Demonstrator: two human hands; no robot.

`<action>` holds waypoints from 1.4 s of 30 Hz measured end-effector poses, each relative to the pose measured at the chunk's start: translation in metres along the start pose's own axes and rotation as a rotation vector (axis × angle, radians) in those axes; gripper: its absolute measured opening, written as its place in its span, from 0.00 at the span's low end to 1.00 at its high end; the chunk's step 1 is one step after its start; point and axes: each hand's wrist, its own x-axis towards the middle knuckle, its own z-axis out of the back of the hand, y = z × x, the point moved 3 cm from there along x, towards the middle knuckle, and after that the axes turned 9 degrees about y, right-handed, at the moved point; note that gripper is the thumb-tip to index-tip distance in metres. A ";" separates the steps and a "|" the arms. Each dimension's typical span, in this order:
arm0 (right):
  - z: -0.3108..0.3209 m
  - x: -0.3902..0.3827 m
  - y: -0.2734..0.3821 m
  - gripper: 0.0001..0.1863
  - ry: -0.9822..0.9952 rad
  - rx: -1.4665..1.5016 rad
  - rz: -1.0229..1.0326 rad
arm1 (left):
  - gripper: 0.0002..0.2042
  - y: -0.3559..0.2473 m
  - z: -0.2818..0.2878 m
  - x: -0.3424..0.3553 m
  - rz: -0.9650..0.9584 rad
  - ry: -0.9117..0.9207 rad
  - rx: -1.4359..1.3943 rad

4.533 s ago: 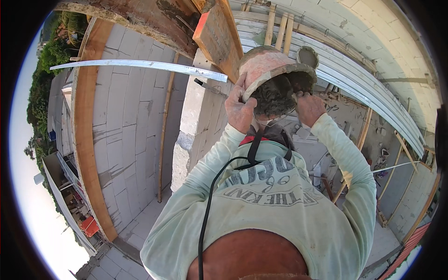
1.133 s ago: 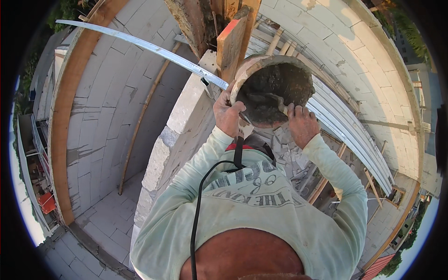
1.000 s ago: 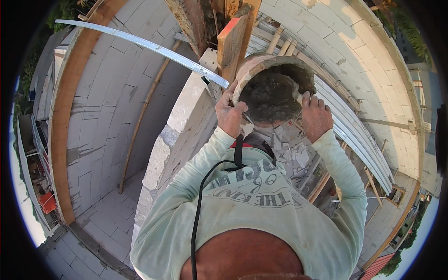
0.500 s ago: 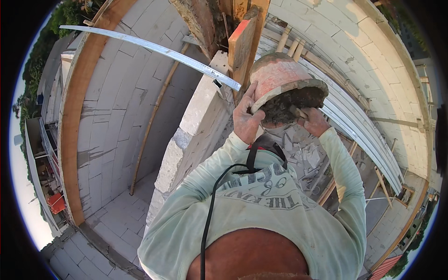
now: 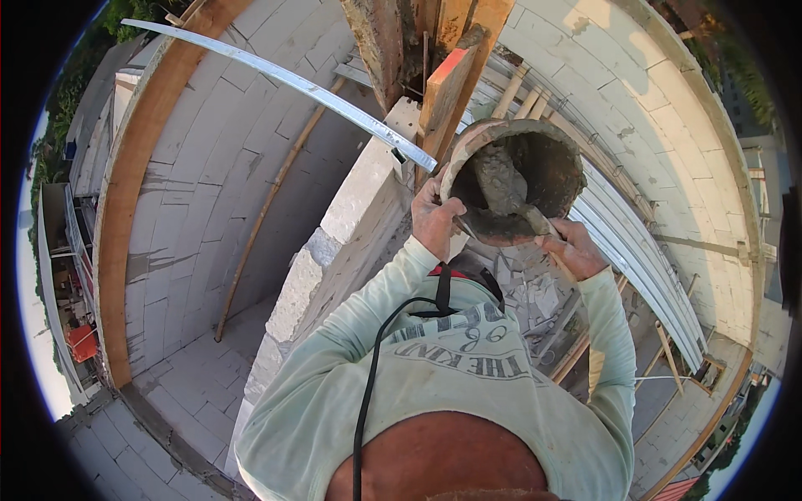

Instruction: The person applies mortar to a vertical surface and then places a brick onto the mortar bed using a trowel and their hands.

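Observation:
A mortar-crusted bucket point(image 5: 558, 163) is tipped so that its mouth faces me, with dark wet mortar coating the inside. My left hand point(image 5: 436, 219) grips its rim on the left side, thumb over the edge. My right hand point(image 5: 578, 250) is closed round the wooden handle of a trowel point(image 5: 499, 177). The trowel's blade reaches into the bucket and is thickly covered in grey mortar, so its outline is hard to make out. Just left of the bucket, a long metal channel point(image 5: 317, 98) ends near my left hand.
A white block wall point(image 5: 355, 200) runs beside my left arm. Timber formwork boards point(image 5: 447, 92) stand beyond the bucket. Long metal profiles point(image 5: 643, 263) lie to the right, and broken block rubble point(image 5: 539, 296) lies below. A thin wooden pole point(image 5: 271, 209) leans at the left.
The bucket has turned so its mouth faces me more fully, showing the inside and the trowel's coated blade. My right hand has moved slightly lower and right; the left still holds the rim.

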 end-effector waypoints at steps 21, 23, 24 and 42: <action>0.048 0.083 0.185 0.18 -0.822 -1.112 0.495 | 0.27 0.037 0.040 -0.003 0.129 -0.106 0.065; 0.042 0.094 0.185 0.18 -0.900 -1.089 0.518 | 0.29 0.037 0.044 -0.010 0.128 -0.100 0.084; 0.042 0.092 0.190 0.18 -0.886 -1.095 0.527 | 0.29 0.036 0.045 -0.010 0.124 -0.112 0.075; 0.018 -0.035 0.062 0.16 -0.421 -0.994 -0.114 | 0.16 0.035 0.037 -0.002 0.073 -0.064 0.008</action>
